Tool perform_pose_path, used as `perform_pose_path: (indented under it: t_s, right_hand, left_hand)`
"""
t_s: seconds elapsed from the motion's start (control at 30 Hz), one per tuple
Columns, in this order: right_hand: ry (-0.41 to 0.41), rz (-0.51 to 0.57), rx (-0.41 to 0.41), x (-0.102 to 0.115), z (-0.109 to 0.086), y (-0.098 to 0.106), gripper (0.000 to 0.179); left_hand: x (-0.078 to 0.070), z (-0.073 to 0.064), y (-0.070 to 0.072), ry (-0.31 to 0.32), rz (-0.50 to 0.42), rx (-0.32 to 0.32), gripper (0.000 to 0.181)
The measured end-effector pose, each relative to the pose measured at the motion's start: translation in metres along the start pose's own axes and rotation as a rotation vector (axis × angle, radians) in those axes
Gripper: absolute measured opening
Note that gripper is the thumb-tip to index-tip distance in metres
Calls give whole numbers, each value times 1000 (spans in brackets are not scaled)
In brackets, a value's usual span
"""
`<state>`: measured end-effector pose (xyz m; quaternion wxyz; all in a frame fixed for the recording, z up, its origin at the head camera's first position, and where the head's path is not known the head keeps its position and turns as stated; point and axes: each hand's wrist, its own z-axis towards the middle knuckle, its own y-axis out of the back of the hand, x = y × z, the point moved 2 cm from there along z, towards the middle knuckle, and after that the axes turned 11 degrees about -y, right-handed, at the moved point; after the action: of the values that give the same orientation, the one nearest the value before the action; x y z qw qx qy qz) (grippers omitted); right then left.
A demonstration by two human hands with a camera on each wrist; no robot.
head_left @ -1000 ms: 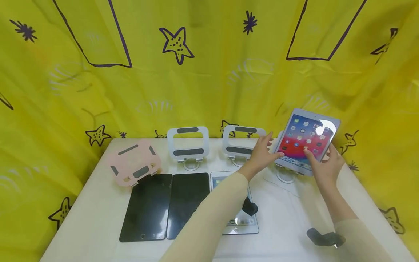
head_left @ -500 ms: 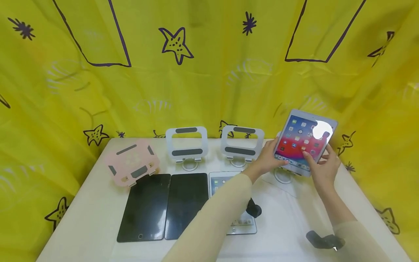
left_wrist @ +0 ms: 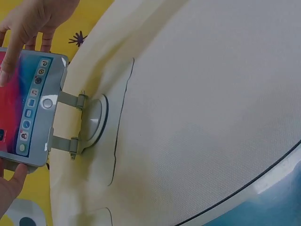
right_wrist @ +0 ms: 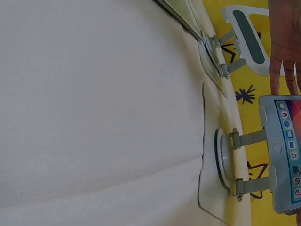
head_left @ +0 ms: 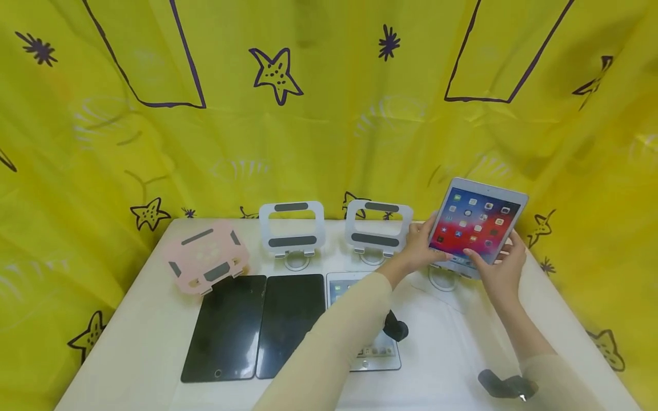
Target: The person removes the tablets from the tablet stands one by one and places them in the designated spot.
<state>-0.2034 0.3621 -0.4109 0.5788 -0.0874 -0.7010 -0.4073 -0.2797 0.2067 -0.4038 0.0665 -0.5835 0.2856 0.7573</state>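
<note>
A white tablet point(head_left: 475, 222) with a lit screen of app icons leans back on the rightmost stand at the back of the table. My left hand point(head_left: 418, 245) holds its lower left edge, thumb at the front corner and fingers behind. On the other side my right hand point(head_left: 501, 274) grips the right edge, its thumb lying over the lower screen. Most of that stand is hidden behind the tablet. Its two hinged arms point(left_wrist: 68, 99) and round base ring point(right_wrist: 225, 160) show below the tablet's home-button end in the wrist views.
Two similar white stands point(head_left: 292, 241) point(head_left: 375, 237) stand along the back edge. A pink stand point(head_left: 208, 257) is at the left. Two dark-screened tablets point(head_left: 226, 328) point(head_left: 293, 325) and a lit white tablet point(head_left: 380, 362) lie in front. A yellow curtain point(head_left: 329, 142) hangs behind.
My left hand has moved in from beside the tablet, its raised fingers now round the lower left edge. The tablet has come slightly down and left in view; the right hand keeps its grip.
</note>
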Motion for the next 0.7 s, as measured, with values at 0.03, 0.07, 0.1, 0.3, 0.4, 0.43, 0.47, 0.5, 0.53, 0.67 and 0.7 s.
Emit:
perform_pose_path:
  t_s: [0.03,0.07,0.1,0.3,0.4,0.43,0.47,0.5,0.53,0.67,0.7]
  right_hand:
    - [21,-2,-11,-1,-1,-1,82]
    - [44,-3,-22,-2,-2,-2,82]
    - [66,-2,-37,-3,-2,-3,81]
    - [134,24,-121,-7,-5,-4,77]
    - [149,35,-146,-7,-8,-4,77]
    - [154,43,-153,-6,-9,-4,77]
    - [158,49,-159,-6,-11,-4,77]
    - [163,54,-161,-6,-12,-4,78]
    - [167,57,-162,-5,-14,-4,78]
    - [191,52,-153,-1,-21,-1,79]
    - [197,44,-150,0,-22,0,78]
  left_hand:
    - [0,-1,0,-9,16,-1,84]
    - [0,-1,1,-22,33,-10,79]
    - [0,-2,1,-38,48,-19,73]
    - [-3,-3,3,-129,206,-43,56]
    - [-4,-4,-1,-142,278,-74,59]
    - [-5,-4,-3,-148,301,-93,59]
    - [-5,-5,-5,-159,335,-115,59]
    - [-5,-6,-7,-169,372,-137,59]
    - [-6,-6,-9,-179,404,-162,58]
    - [-9,-9,-12,-227,508,-243,55]
    - [-10,-9,-13,-235,512,-254,54]
